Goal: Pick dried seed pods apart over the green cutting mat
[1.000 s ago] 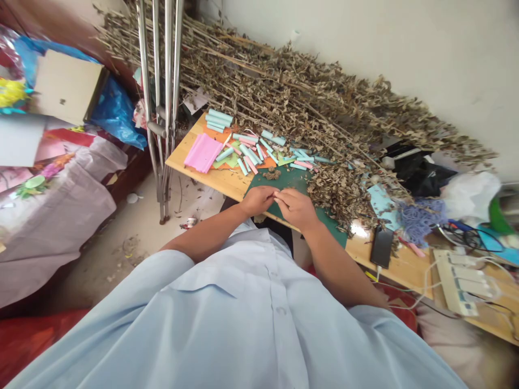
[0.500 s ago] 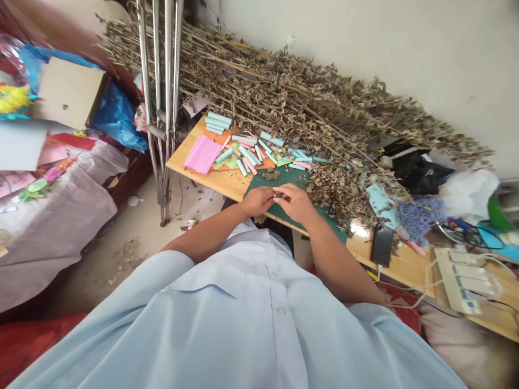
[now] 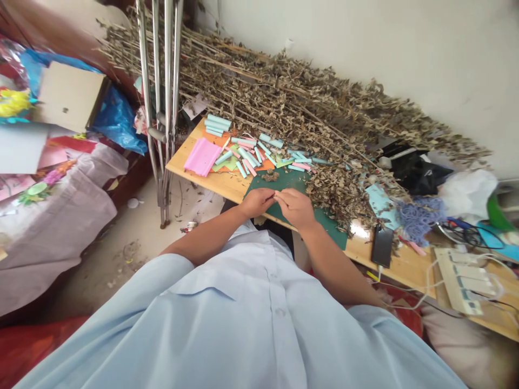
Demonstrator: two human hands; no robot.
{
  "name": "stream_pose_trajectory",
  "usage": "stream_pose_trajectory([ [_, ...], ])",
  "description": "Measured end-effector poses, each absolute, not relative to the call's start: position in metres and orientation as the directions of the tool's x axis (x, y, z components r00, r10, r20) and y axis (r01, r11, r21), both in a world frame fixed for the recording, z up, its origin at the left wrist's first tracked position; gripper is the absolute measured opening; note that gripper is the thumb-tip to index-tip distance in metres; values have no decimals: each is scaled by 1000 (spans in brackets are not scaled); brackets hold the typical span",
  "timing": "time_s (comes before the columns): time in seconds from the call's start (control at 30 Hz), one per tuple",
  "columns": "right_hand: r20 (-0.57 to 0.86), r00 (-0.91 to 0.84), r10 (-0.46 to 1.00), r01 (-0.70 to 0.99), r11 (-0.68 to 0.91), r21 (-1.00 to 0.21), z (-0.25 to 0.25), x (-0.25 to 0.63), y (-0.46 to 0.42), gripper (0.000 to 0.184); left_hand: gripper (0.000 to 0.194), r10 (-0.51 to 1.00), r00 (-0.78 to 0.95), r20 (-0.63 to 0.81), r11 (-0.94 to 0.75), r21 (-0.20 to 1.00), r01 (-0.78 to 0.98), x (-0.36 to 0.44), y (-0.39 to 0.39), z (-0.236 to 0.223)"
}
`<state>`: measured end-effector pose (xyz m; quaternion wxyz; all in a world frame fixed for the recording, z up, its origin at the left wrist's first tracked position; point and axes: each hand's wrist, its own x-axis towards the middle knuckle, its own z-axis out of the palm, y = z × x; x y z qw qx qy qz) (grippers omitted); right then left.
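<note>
My left hand [image 3: 258,202] and my right hand [image 3: 295,207] meet over the front edge of a green mat [image 3: 328,222]. Both are closed, their fingertips pinched together and touching. Whatever lies between the fingers is hidden and too small to name. Just beyond them on the mat is a small clump of dry plant crumbs [image 3: 270,175]. A heap of dried leaves [image 3: 334,192] spreads to the right of my right hand. Behind the mat lie several pale blue and pink paper rolls [image 3: 249,156], scattered over orange and green sheets.
Long dried leafy stalks [image 3: 284,92] cover the back along the wall. Metal crutches [image 3: 166,108] stand at the table's left end, near a stack of pink paper [image 3: 203,156]. To the right are a phone [image 3: 381,246] on a cable, purple yarn [image 3: 421,219] and a power strip [image 3: 458,281].
My right hand's fingers parted slightly half a second ago, showing something small and brownish between the hands, and are now pinched together again. The table things have stayed put.
</note>
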<state>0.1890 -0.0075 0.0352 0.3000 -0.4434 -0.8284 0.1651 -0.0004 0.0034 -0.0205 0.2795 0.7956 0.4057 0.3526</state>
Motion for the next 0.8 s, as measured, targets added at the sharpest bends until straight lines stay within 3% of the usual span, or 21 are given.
stream_pose_trajectory([
  [0.2,365,-433,824,721,560,-409,23,182,-27,33,16,844,434,316,-508,731,456,0,3,-23],
  [0.33,389,-369,844,703,527,-477,23,187,-29,37,22,849,432,304,-497,737,458,0,3,-23],
  [0.43,437,-161,885,733,404,-547,17,208,-20,33,27,860,420,290,-476,752,455,2,4,-24],
  [0.53,383,-32,923,760,271,-590,5,231,-12,25,29,872,397,287,-460,757,464,4,4,-25],
  [0.8,219,-85,972,761,205,-615,-11,236,-6,19,29,874,388,291,-460,750,474,4,3,-25],
])
